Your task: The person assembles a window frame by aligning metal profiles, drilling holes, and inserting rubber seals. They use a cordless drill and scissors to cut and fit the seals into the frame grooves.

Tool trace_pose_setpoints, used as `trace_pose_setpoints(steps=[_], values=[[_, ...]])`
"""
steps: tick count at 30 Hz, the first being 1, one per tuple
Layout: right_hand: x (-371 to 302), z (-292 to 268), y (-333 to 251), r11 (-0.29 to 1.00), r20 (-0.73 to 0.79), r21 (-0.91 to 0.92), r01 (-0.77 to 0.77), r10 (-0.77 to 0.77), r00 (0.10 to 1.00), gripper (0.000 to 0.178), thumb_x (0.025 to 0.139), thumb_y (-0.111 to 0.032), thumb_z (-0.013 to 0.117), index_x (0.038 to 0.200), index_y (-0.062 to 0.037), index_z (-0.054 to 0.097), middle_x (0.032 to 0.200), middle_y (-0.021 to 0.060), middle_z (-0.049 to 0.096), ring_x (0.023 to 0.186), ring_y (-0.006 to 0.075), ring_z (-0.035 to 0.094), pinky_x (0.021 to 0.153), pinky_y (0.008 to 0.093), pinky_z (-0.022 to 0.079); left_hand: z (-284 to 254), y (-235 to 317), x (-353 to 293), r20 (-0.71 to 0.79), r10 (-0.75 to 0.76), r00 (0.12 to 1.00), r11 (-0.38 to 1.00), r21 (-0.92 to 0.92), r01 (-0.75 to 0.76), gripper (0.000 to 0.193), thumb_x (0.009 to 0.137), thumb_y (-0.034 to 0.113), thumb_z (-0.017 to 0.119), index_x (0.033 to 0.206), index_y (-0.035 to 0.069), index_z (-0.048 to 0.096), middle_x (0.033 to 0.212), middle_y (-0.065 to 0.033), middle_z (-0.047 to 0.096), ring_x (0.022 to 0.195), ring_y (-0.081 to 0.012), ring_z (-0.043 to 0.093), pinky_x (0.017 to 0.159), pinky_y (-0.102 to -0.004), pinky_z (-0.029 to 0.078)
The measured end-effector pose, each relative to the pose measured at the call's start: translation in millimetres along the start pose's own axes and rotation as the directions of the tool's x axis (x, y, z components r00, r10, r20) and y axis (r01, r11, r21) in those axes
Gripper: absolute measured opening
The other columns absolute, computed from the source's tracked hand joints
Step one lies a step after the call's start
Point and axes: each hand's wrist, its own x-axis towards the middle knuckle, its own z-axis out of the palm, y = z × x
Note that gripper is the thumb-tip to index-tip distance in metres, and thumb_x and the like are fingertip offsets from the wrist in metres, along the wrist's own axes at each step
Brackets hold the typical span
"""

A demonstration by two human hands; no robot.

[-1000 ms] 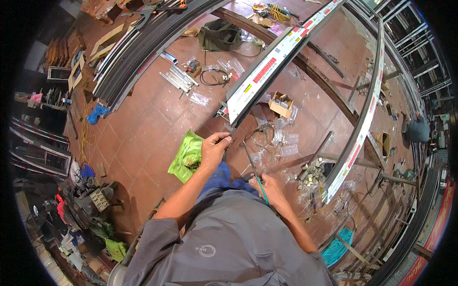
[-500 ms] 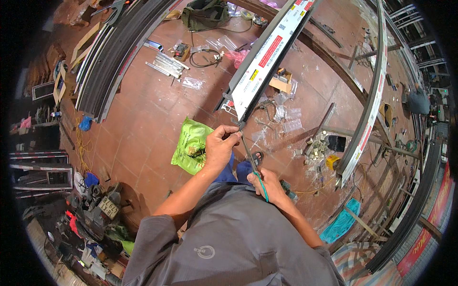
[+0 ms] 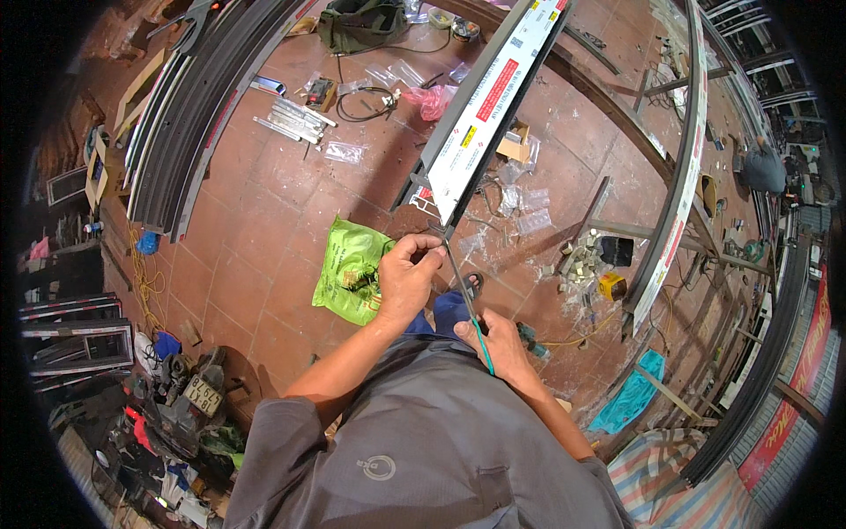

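A long window-frame profile, grey and black with a white printed film, reaches toward me and ends in a slanted cut. At that end sits a small dark piece. My left hand is beside it, thumb and fingers pinched together; what they pinch is too small to make out. Closed around the teal handle of a long thin metal tool, my right hand is low in front of my body. The tool slants up from it, and its far end meets the profile's end by my left fingertips.
A green plastic bag lies on the tiled floor at left. Short metal strips, an open carton and rubble are scattered around. Another long profile curves down the right; stacked profiles stand far left.
The view has shifted slightly, so the floor things sit a little farther left. My hands keep nearly the same places at the profile's end and on the tool.
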Motion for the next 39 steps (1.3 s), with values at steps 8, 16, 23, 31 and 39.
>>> trace_pose_setpoints(steps=[8, 16, 23, 31, 39], values=[[-3.4, -1.3, -14.6, 0.999, -0.011, -0.028, -0.038, 0.038, 0.999, 0.083, 0.088, -0.077, 0.068, 0.083, 0.0050, 0.059, 0.071, 0.0195, 0.059, 0.069, 0.0290, 0.056, 0.066, 0.0461, 0.047, -5.0, -8.5, 3.3, 0.040, 0.029, 0.999, 0.998, 0.057, -0.031, 0.012, 0.096, 0.004, 0.073, 0.106, -0.003, 0.072, 0.091, -0.0032, 0.072, 0.081, -0.0092, 0.066, 0.075, -0.0249, 0.054], [-0.4, 1.2, -14.2, 0.991, -0.010, -0.112, -0.078, 0.077, 0.997, 0.080, 0.089, -0.075, 0.068, 0.085, 0.0046, 0.065, 0.070, 0.0258, 0.064, 0.070, 0.0421, 0.067, 0.068, 0.0510, 0.051, -7.0, -4.4, 1.5, 0.050, 0.044, 0.998, 0.998, 0.042, -0.046, 0.013, 0.096, 0.003, 0.073, 0.107, -0.003, 0.073, 0.094, -0.0036, 0.073, 0.083, -0.0095, 0.066, 0.076, -0.0254, 0.054], [4.4, 0.0, 1.6, 0.995, 0.016, -0.083, 0.060, -0.059, 0.998, 0.074, 0.089, -0.070, 0.073, 0.088, 0.0033, 0.064, 0.070, 0.0227, 0.063, 0.066, 0.0336, 0.064, 0.065, 0.0455, 0.050, -11.9, -5.8, 7.2, 0.003, -0.197, 0.980, 0.931, -0.312, 0.188, 0.016, 0.099, 0.008, 0.071, 0.112, 0.000, 0.072, 0.086, -0.0006, 0.068, 0.069, -0.0087, 0.059, 0.063, -0.0250, 0.048], [-20.1, -18.1, 61.1, 0.840, -0.057, 0.537, 0.070, -0.047, 0.997, 0.060, 0.095, -0.063, 0.072, 0.095, -0.0038, 0.062, 0.078, -0.0001, 0.058, 0.067, 0.0113, 0.056, 0.058, 0.0287, 0.044, -11.0, -30.2, 24.9, 0.380, -0.292, 0.878, 0.824, -0.365, 0.432, 0.032, 0.101, 0.029, 0.073, 0.121, 0.004, 0.067, 0.081, 0.0016, 0.060, 0.061, -0.0087, 0.050, 0.052, -0.0235, 0.036], [-39.1, -49.4, 101.3, 0.885, -0.080, 0.459, 0.081, -0.049, 0.996, 0.058, 0.099, -0.061, 0.068, 0.094, -0.0037, 0.063, 0.077, -0.0003, 0.057, 0.064, 0.0081, 0.053, 0.058, 0.0246, 0.043, 7.5, -57.7, 29.8, 0.439, -0.193, 0.878, 0.636, -0.625, 0.452, 0.027, 0.102, 0.028, 0.071, 0.113, 0.004, 0.066, 0.090, -0.0054, 0.065, 0.067, -0.0144, 0.058, 0.055, -0.0260, 0.043]])
